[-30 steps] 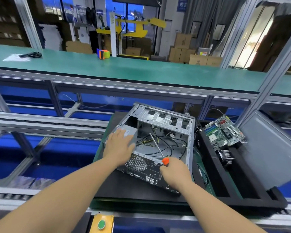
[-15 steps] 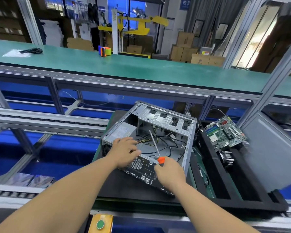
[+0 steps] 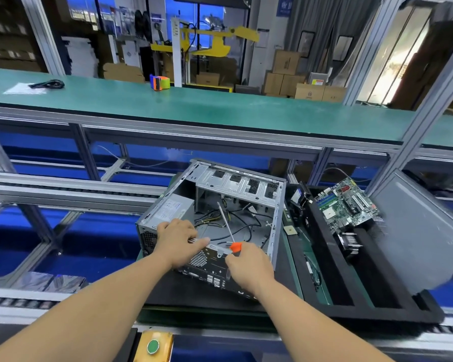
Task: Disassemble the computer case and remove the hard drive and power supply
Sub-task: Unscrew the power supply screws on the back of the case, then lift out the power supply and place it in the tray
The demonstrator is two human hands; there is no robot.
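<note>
Here, left hand [image 3: 177, 240] curled over the rear edge of the computer case [image 3: 236, 205], just beside the power supply [image 3: 171, 209]. Right hand [image 3: 249, 265] clamped on an orange-handled screwdriver [image 3: 229, 231], shaft angled away into the case

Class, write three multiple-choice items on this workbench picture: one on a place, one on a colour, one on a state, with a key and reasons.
1. Where does the motherboard lie?
A. inside the computer case
B. in the black tray right of the case
C. on the green bench

2. What colour is the screwdriver handle?
A. orange
B. blue
C. yellow

3. What is the right hand doing?
A. resting flat
B. hanging idle
C. gripping the screwdriver

Key: 1 B, the board leans in the tray outside the case. 2 A, orange shows above the fist. 3 C, fingers curl round the handle.
</note>
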